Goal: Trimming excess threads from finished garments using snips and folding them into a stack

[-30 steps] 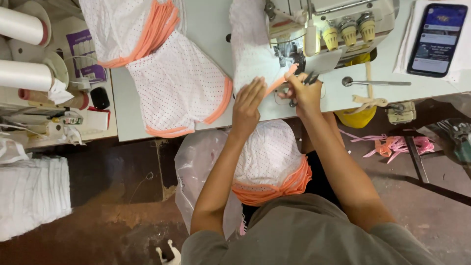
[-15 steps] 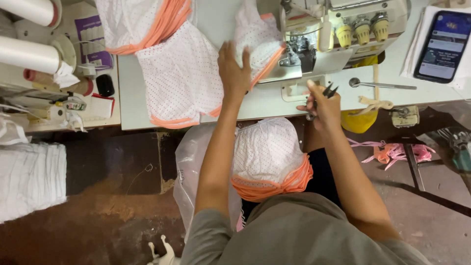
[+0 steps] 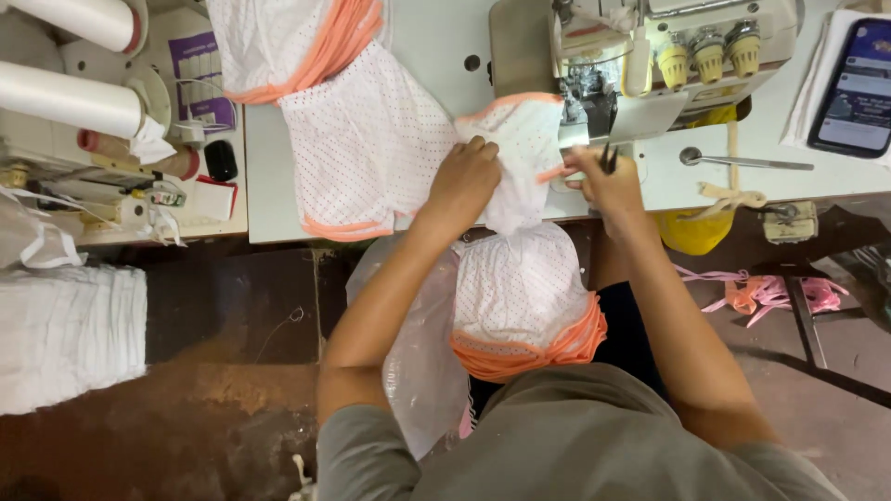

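A: Left hand [image 3: 467, 178], state?

B: Pressed palm-down, fingers curled, grasping the small white dotted fabric piece with orange trim [image 3: 520, 158]. That piece lies on the white desk [image 3: 436, 46], at its front edge, just in front of the grey sewing machine [image 3: 668, 56].

A: Right hand [image 3: 603, 181]?

B: Clenched around small dark snips [image 3: 608, 158], tips pointing up toward the machine. The hand touches the right edge of the same fabric piece, by an orange strip sticking out there.

A: Surroundings on the desk?

B: Left of the hands, a larger white dotted garment with orange hem [image 3: 367, 148], flat, touching the small piece. Behind it, a bunched white-and-orange pile [image 3: 297, 42]. Far right, a dark phone with lit screen [image 3: 856, 88] resting on white papers.

A: Below desk level?

B: A stack of white dotted pieces with orange edges [image 3: 524, 301] on the person's lap, beside a clear plastic bag [image 3: 418, 353]. Pink-orange scraps [image 3: 770, 295] on the floor at right. Folded white cloth stack [image 3: 65, 334] at far left.
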